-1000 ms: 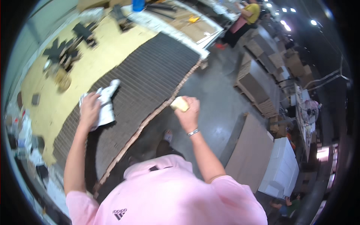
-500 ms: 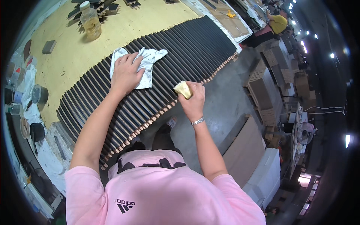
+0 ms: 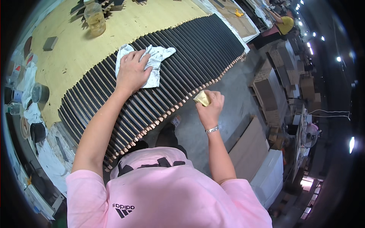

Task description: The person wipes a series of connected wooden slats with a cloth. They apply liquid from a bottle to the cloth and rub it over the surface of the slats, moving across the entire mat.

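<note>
A broad row of thin dark strips with pale wooden ends (image 3: 182, 60) lies side by side on the table. On the strips my left hand (image 3: 132, 72) lies over a spread white cloth (image 3: 154, 68), fingers laid on it and thumb apart. My right hand (image 3: 211, 110) is closed around a pale yellow sponge-like pad (image 3: 202, 98). It hangs just off the strips' near ends, over the floor, with the pad apart from them.
A plastic bottle of yellowish liquid (image 3: 95, 21) and a small grey block (image 3: 50, 43) stand on the yellow tabletop (image 3: 72, 57). Dark tubs (image 3: 39, 93) line the left edge. Stacked boards (image 3: 268, 91) stand at right; a person in yellow (image 3: 285, 25) is farther off.
My right hand has moved right with the pad, from the strips' near ends out over the floor. My left hand stays on the cloth; the whole view has shifted slightly.
</note>
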`<state>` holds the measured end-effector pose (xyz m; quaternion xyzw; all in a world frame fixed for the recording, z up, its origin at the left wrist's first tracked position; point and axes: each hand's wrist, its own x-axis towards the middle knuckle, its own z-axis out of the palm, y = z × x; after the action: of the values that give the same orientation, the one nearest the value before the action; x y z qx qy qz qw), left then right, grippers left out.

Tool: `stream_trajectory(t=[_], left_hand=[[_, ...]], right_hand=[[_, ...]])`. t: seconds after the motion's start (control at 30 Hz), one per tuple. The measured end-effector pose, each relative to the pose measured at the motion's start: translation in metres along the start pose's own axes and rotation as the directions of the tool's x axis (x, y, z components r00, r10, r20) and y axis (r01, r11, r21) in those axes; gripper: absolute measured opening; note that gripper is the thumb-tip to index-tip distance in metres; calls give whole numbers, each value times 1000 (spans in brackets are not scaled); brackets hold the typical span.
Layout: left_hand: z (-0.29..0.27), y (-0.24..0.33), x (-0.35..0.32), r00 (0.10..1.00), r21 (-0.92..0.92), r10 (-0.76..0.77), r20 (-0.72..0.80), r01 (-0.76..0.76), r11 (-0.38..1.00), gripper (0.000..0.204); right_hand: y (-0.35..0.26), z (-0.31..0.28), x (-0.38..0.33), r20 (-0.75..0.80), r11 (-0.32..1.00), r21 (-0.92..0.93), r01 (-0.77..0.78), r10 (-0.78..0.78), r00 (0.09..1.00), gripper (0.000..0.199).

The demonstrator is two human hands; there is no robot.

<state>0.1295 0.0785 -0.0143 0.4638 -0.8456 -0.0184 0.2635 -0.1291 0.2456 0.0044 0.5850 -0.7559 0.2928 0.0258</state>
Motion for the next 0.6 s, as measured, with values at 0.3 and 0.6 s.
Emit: stream_trajectory(t=[0.3, 0.6], left_hand=[[0, -2, 1, 1000, 11, 5, 0, -5, 1000, 43], [-1, 0, 2, 1000, 16, 6, 10, -6, 1000, 42]], right_hand=[[-19, 5, -13, 4, 989, 115, 92, -93, 996, 41], [-31, 6, -22, 15, 982, 168, 89, -93, 996, 42]])
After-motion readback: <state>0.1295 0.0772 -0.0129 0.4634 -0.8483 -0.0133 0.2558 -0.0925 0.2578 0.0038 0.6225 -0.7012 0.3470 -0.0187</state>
